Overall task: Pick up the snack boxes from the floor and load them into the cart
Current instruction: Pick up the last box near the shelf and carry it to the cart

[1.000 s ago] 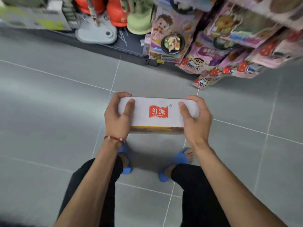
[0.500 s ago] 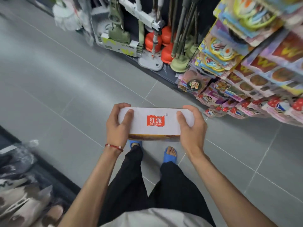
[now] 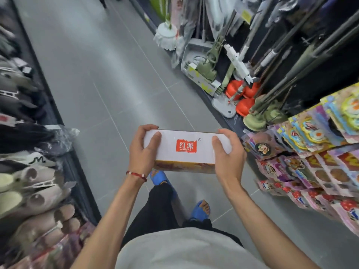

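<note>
A person carries a white snack box at waist height above the aisle floor, left hand and right hand fingers clamped on its ends, between shelves.

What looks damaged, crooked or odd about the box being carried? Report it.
Nothing stands out. The snack box looks intact, its top face uncreased, and it is gripped at its two ends by the left hand and the right hand.
</note>
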### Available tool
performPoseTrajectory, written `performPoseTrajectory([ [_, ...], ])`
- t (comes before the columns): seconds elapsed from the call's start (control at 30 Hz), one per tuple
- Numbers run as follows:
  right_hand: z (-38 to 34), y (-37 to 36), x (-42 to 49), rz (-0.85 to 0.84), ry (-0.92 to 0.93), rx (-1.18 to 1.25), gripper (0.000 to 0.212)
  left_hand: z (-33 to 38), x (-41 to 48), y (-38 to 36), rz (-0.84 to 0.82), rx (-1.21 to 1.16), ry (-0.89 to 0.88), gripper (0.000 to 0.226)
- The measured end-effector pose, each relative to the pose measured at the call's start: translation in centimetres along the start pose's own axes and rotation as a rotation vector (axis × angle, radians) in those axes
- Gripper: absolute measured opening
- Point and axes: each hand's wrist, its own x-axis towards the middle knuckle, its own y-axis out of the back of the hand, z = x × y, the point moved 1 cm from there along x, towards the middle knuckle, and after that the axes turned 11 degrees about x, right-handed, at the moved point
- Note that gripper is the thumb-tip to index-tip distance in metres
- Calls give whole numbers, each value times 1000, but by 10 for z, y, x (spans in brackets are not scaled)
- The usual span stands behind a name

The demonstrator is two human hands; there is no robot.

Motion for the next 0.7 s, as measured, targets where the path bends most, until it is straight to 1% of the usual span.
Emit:
performPoseTrajectory([
  [0.23, -44, -127, 30, -130, 16, 15, 20, -12, 77, 87, 136, -38, 64, 15],
  [0.33, -65, -185, 45, -176, 9, 35, 19, -14, 118, 125, 187, -35, 72, 13],
  [0.53, -110, -290, 79, -221, 2, 88, 14, -12, 205, 190, 257, -49, 94, 11],
  [0.7, -140, -371, 124, -251, -20, 105, 14, -10, 278, 227, 320, -56, 124, 11],
])
